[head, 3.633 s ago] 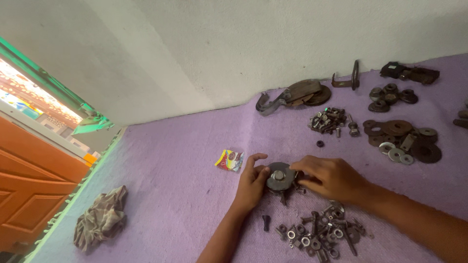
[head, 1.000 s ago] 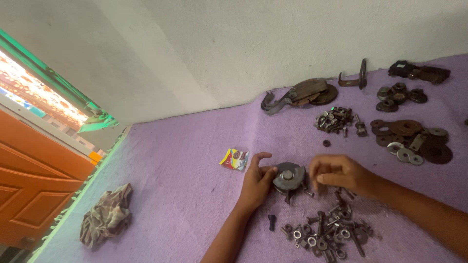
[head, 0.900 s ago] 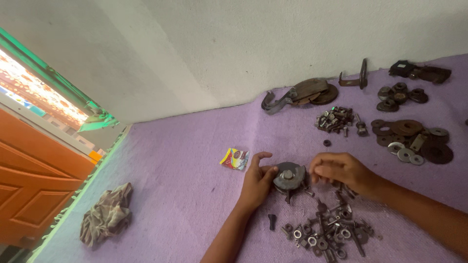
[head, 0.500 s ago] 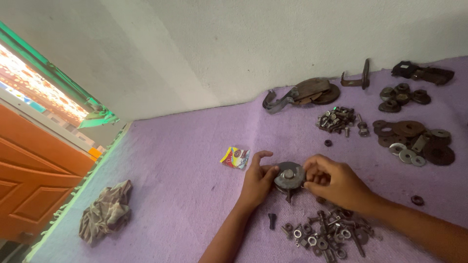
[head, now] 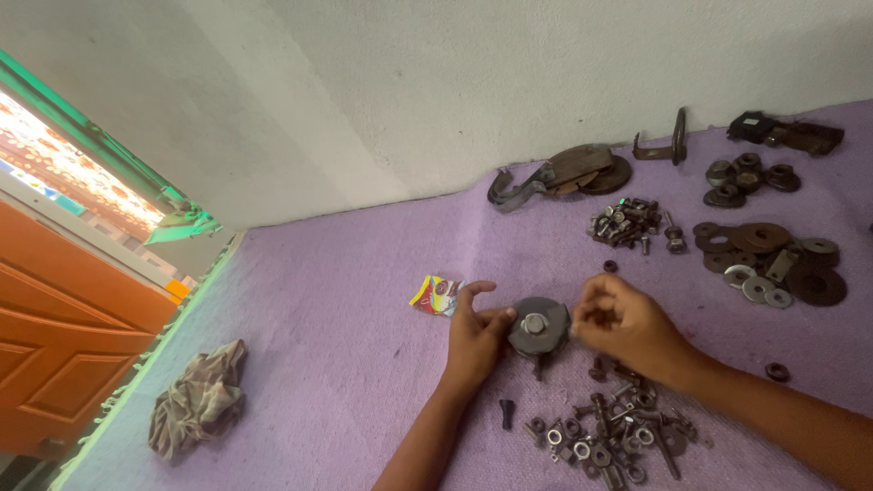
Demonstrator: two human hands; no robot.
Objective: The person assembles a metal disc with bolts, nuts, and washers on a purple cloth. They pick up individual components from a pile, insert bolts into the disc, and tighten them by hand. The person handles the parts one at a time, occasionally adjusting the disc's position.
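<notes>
Seated low over a purple mat (head: 318, 364), a person steadies a round grey metal disc (head: 538, 327) with the left hand (head: 473, 336), fingers curled against its rim so it cannot slide, while the right hand (head: 627, 327) presses in from the other side, fingertips pinched together at the disc's edge, seemingly on a small part too blurred to name. The disc lies flat on the mat between both hands, dull and dark, with a paler bolt head (head: 535, 322) at its centre. Loose nuts and bolts (head: 600, 436) sit heaped just below, within easy reach; washers (head: 773, 264) lie sorted farther right, a crumpled rag (head: 195, 400) well apart.
</notes>
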